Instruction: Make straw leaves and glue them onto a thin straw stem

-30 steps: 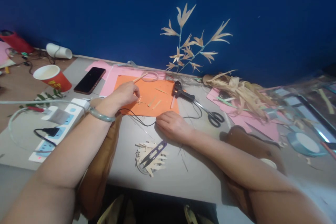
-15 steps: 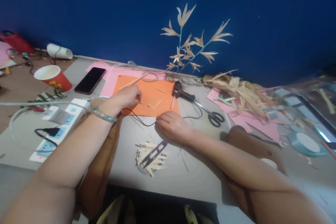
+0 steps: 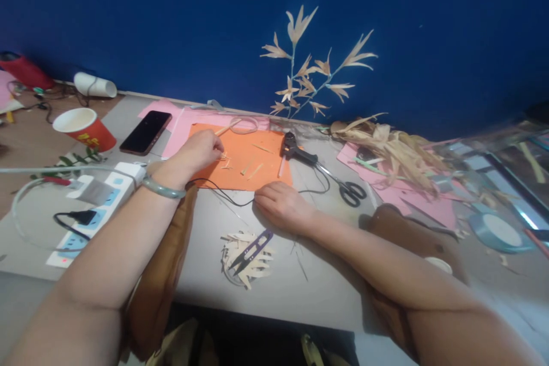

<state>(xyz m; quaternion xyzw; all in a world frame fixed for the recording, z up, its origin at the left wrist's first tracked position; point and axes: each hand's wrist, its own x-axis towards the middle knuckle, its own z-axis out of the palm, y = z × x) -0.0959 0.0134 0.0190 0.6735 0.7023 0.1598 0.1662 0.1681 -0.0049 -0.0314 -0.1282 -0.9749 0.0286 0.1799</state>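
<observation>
Straw slivers (image 3: 223,156) at left hand (image 3: 199,151), fingertips (image 3: 218,152) bunched, right hand (image 3: 281,206) curled — grips unclear, red cup (image 3: 84,127) apart

Orange sheet (image 3: 253,160), red cup (image 3: 86,128)

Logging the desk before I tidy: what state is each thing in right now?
Left hand: fingertips on small strips on the orange sheet
Right hand: curled, resting on the table
Phone: flat, screen dark
Red cup: upright
Scissors: closed, lying flat
Power strip: one black plug in
Glue gun: lying on its side
</observation>
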